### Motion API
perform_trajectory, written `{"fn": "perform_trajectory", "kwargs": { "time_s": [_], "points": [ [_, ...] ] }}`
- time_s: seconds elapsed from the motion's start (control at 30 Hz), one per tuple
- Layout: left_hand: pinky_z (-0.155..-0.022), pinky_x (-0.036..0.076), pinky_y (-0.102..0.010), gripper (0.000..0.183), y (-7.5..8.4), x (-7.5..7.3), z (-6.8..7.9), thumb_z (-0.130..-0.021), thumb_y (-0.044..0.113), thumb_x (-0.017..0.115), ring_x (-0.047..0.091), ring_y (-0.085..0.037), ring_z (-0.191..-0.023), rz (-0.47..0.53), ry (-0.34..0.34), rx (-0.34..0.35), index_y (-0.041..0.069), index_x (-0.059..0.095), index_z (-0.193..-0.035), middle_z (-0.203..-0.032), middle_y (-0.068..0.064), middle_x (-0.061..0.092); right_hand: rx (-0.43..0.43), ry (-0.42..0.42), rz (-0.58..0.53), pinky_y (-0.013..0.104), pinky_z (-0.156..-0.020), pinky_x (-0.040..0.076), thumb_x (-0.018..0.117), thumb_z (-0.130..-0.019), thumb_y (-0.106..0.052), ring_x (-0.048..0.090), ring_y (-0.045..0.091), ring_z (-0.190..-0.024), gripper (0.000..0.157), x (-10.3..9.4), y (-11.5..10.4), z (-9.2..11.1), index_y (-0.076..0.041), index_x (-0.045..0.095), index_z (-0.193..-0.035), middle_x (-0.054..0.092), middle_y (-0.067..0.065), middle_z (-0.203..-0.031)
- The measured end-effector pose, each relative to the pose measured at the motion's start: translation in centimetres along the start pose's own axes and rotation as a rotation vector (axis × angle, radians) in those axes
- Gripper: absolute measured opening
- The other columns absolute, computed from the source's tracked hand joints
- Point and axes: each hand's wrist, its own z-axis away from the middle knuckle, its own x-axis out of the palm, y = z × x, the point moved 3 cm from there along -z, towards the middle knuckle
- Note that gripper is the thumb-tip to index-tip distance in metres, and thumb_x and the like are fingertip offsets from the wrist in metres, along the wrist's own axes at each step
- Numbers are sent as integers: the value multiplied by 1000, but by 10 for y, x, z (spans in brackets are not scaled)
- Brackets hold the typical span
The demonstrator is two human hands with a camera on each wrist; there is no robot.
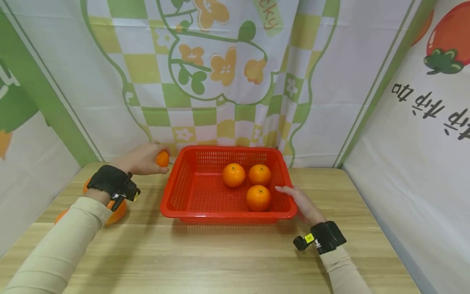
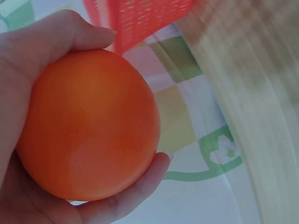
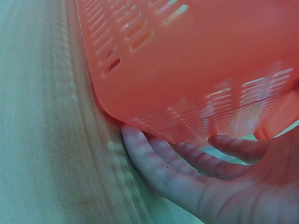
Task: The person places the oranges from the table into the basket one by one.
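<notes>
On the checked cloth (image 1: 147,69) at the back, a pale green strip (image 1: 271,14) is showing the red letters "cky", the start of the word running out at the top edge. The wall cloth (image 1: 404,139) at the right is carrying dark, slanted Chinese characters (image 1: 427,104) below a printed red fruit (image 1: 451,36). A yellow tag (image 1: 309,237) is sitting at the right wrist strap (image 1: 328,237); its print is too small to read.

Of the two hands, the left hand (image 1: 143,159) is grasping an orange (image 1: 162,159), thumb on one side and fingers curling round the other, just beside the left end of a red basket (image 1: 227,214). The right hand (image 1: 300,202) is gripping the basket's right end, its thumb lying over the rim and its fingers touching the outer wall.

The basket is standing on the wooden bench (image 1: 220,261), and three oranges (image 1: 258,198) are resting in its right half. More oranges (image 1: 118,213) are lying on the bench at the left, partly hidden by the left forearm.
</notes>
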Motion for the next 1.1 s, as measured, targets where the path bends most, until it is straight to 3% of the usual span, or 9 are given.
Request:
{"fn": "perform_trajectory", "kwargs": {
  "time_s": [0.27, 0.5, 0.77, 0.93, 1.1],
  "points": [
    [-54, 43, -35, 39, 9, -7, -6, -70, 27, 78, 49, -22, -66, -9, 54, 8, 13, 57, -100, -86, -7, 53, 5, 1, 6, 40, -77, 55, 49, -98, -31, 52, 46, -105, 57, -1, 1, 0, 0, 29, -141, 52, 26, -125],
    [-55, 41, -35, 37, 28, -9, -16, -71, 26, 77, 46, -22, -70, -14, 76, 67, 11, 60, -101, -85, -7, 53, -6, -2, 4, 40, -77, 55, 50, -97, -33, 53, 46, -104, 59, -3, 2, 0, 0, 30, -141, 53, 26, -125],
    [-78, 48, -45, 57, 46, -11, -25, -73, 28, 77, 53, -29, -101, 9, 56, 106, 6, 55, -120, -117, -16, 58, -8, 5, -1, 39, -74, 56, 52, -96, -32, 53, 47, -103, 59, -1, 2, 0, 4, 32, -139, 57, 25, -119],
    [-76, 49, -44, 50, 57, -9, -30, -71, 32, 78, 55, -26, -92, -24, 56, 139, 9, 58, -110, -111, -13, 59, -16, -3, -13, 40, -75, 55, 49, -97, -29, 50, 49, -105, 56, 2, 2, -1, 5, 32, -139, 57, 26, -119],
    [-76, 50, -45, 44, 68, -5, -35, -71, 31, 77, 53, -28, -95, -10, 28, 186, 12, 58, -106, -110, -13, 56, -11, 6, 2, 39, -75, 55, 50, -97, -32, 52, 47, -104, 58, 1, 0, 0, 2, 31, -140, 56, 24, -121]
  ]
}}
